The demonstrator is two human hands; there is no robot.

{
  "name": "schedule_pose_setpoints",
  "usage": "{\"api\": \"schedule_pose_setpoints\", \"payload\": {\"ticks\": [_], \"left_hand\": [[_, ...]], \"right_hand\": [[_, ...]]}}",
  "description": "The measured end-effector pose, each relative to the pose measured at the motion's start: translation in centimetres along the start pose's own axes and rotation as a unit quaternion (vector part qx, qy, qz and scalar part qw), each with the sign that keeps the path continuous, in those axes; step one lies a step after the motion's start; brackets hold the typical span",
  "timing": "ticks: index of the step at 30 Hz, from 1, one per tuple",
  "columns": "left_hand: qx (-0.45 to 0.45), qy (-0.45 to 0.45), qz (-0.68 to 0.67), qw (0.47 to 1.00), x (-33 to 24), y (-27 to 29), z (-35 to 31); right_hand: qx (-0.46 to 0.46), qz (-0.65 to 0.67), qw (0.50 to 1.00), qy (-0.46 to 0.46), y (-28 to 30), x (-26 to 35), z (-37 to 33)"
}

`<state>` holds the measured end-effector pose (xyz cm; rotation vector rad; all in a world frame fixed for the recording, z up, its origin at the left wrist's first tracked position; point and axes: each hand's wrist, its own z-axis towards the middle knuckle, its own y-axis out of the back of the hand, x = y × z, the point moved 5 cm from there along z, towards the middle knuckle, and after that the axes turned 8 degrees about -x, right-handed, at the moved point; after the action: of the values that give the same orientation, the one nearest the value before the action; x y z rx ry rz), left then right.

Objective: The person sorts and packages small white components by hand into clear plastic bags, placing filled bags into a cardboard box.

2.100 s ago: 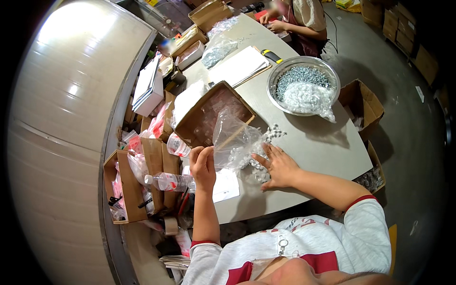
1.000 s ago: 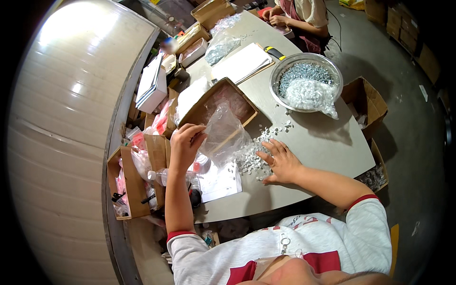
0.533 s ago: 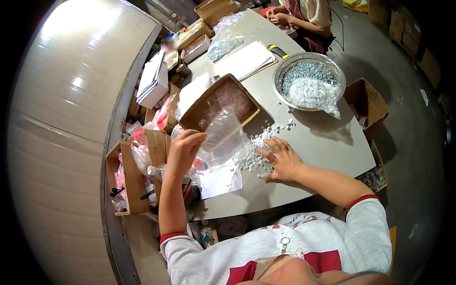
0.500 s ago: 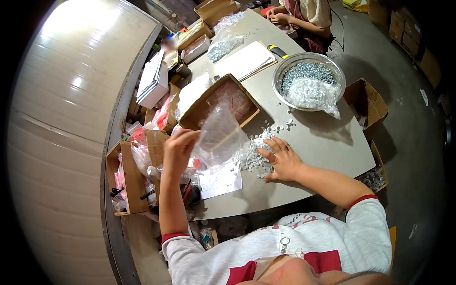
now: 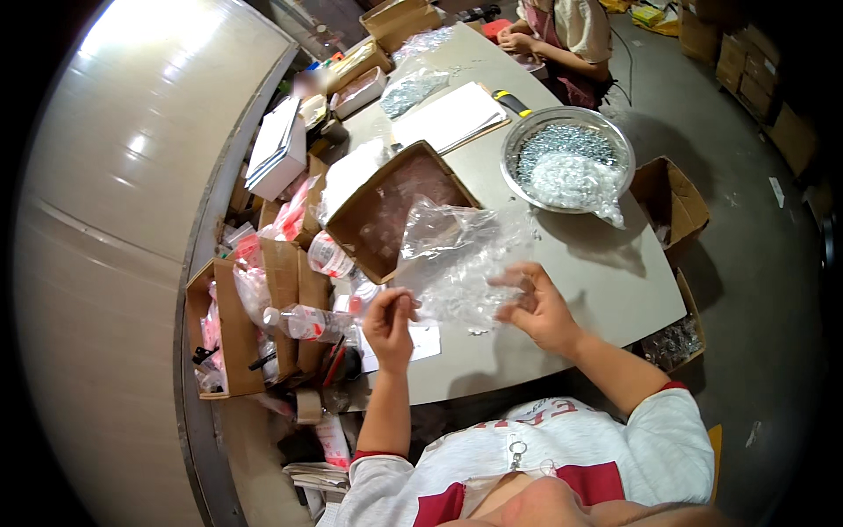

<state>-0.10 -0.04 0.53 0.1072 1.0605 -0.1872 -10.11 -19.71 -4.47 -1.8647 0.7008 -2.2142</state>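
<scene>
A clear plastic bag [image 5: 452, 246] is spread between my hands, above the table and in front of a cardboard box. My left hand [image 5: 389, 323] pinches its near left edge between thumb and fingers. My right hand [image 5: 546, 309] is at the bag's right side, thumb and fingers apart and slightly blurred; whether they touch the film is hard to see. Small white pieces [image 5: 479, 332] lie on the table, mostly covered by the bag and showing hazily through it. Under my left hand's side lies a white paper sheet [image 5: 425, 342].
The open cardboard box [image 5: 369, 206] holds clear bags. A steel bowl [image 5: 518, 180] of screws and a filled bag stands to the right, near a yellow-black cutter [image 5: 512, 103] and papers [image 5: 448, 119]. At left are a plastic bottle [image 5: 307, 321] and boxes. A co-worker [image 5: 566, 53] sits at the far end.
My left hand has moved right and down, bringing the bag over the white pieces. My right hand has lifted off the pieces to the bag's side. The view has shifted slightly.
</scene>
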Motion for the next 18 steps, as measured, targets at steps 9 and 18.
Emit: {"api": "schedule_pose_setpoints", "payload": {"ticks": [9,18], "left_hand": [[0.082,-0.055,0.349,0.932,4.4,-3.5,-7.0],[0.179,-0.080,0.469,0.861,4.8,-4.8,-10.9]], "right_hand": [[-0.335,-0.148,0.904,0.222,12.3,6.0,-7.8],[-0.610,-0.231,0.713,0.258,26.8,8.0,-13.8]]}}
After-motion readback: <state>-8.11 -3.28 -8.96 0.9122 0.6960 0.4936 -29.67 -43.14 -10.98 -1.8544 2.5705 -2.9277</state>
